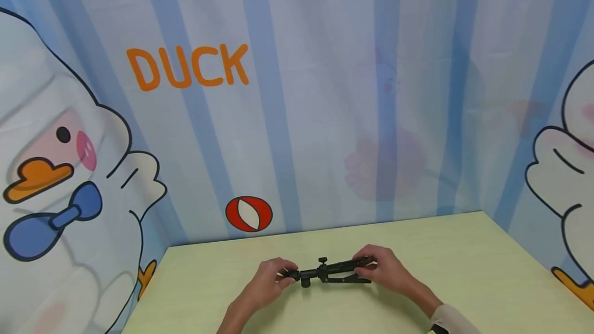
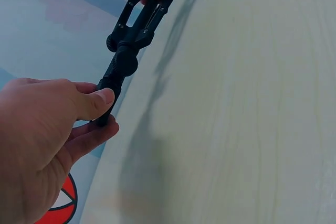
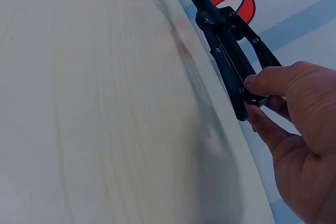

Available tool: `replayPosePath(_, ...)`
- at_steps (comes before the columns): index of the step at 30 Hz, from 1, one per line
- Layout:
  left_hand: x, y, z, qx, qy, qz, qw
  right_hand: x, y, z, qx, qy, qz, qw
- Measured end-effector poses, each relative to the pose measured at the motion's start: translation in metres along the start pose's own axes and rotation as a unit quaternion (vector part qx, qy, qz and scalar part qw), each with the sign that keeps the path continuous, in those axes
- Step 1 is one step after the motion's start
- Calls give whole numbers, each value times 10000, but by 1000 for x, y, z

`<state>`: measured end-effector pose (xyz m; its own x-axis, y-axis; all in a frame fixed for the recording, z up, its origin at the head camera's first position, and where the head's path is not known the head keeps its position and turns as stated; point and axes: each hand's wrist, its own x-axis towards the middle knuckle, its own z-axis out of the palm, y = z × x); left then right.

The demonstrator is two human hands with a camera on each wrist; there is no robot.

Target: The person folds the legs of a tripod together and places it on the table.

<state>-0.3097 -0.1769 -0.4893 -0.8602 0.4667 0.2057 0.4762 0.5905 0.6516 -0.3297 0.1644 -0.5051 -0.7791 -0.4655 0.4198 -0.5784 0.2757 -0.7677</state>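
A small black tripod (image 1: 310, 274) is held level between both hands over the table, its shadow falling below it. My left hand (image 1: 265, 286) pinches its narrow end between thumb and fingers. At the opposite end, my right hand (image 1: 389, 273) grips the central tube's tip with thumb and fingertips, as the right wrist view shows. One leg (image 1: 347, 280) angles slightly away from the tube. Another leg (image 3: 261, 51) stands apart on the tube's far side. Two knobs stick out near the joint, an upper knob (image 1: 323, 260) and a lower knob (image 1: 306, 283).
The pale yellow table (image 1: 195, 287) spreads under the hands. Behind it hangs a blue-and-white striped curtain (image 1: 315, 117) printed with ducks, lettering and a red ball (image 1: 249, 214), and printed fabric also stands along both sides.
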Motion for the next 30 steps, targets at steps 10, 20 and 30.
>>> replayPosePath(10, 3, -3, 5, 394, -33, 151, 9991, 2, 10, 4, -161, 6, -71, 9998)
replayPosePath(20, 8, -14, 11, 824, 32, 103, 9965, 5, 22, 9, -347, 36, -75, 9994)
replayPosePath(30, 13, -23, 14, 984, 146, 373, 9943, 8, 25, 9, -436, 14, 196, 9989)
